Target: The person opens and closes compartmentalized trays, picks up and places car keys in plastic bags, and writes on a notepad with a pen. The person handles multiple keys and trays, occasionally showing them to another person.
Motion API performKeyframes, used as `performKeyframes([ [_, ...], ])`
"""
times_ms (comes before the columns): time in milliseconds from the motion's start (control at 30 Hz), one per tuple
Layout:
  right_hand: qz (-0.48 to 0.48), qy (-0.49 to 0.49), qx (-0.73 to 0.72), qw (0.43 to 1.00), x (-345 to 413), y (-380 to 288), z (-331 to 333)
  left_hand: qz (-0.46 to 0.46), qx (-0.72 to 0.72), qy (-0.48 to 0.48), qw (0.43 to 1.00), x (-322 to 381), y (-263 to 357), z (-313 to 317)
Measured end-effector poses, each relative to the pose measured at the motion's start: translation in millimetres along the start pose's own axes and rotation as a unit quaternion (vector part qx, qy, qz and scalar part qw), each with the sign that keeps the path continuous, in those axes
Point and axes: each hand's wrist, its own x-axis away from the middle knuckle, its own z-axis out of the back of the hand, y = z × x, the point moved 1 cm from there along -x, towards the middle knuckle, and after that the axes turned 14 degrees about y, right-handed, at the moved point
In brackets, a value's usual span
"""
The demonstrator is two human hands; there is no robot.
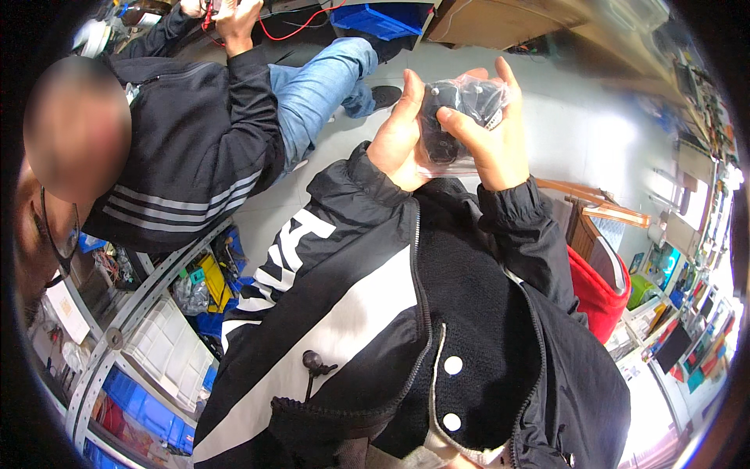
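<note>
A clear plastic bag [454, 158] with black parts inside is held up in front of my chest, between both palms. The black parts [439, 138] have small light dots near the top, and a pale, toothed strip shows at their right side; what they are I cannot tell. My left hand [398, 138] cups the bag from the left, thumb raised along its edge. From the right, my right hand [501, 138] grips it, with the thumb pressed on the front of the bag. Some fingers of both hands are hidden behind it.
At the left sits a co-worker in a black jacket [181, 146], hands [237, 23] near red wires at a bench. Metal shelving [114, 337] with blue bins [146, 404] stands at lower left. A wooden chair [615, 214] and red cloth [597, 293] are at my right.
</note>
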Motion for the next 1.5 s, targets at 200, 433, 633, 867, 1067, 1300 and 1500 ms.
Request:
performKeyframes([
  [200, -0.002, -0.003, -0.028, 1.0, -1.0, -2.6, -2.4, 0.015, 0.0, 0.008, 1.0, 1.2, 3.1, -0.7],
  [433, 0.003, -0.001, -0.033, 0.999, -0.3, -4.9, -3.4, 0.015, 0.026, -0.002, 1.0, -0.3, 6.5, -1.1],
  [633, -0.021, -0.012, -0.035, 0.999, -2.1, -6.8, -2.0, 0.022, 0.022, 0.0, 1.0, 0.0, 7.6, -1.3],
  [867, 0.0, -0.012, -0.034, 0.999, -1.6, -7.7, -2.5, 0.001, -0.002, -0.003, 1.0, 0.9, 6.9, -2.1],
  [1067, -0.035, -0.03, -0.061, 0.997, -1.9, -9.5, 5.5, 0.024, 0.083, -0.014, 0.996, 0.5, 2.7, 2.1],
  [1300, -0.14, 0.057, -0.06, 0.987, 13.4, -3.2, 46.3, 0.081, 0.155, -0.023, 0.984, -3.9, 4.3, 18.1],
  [1500, -0.175, 0.121, -0.068, 0.975, 49.8, 23.6, 54.1, 0.128, 0.084, -0.005, 0.988, -9.1, -7.6, 26.8],
])
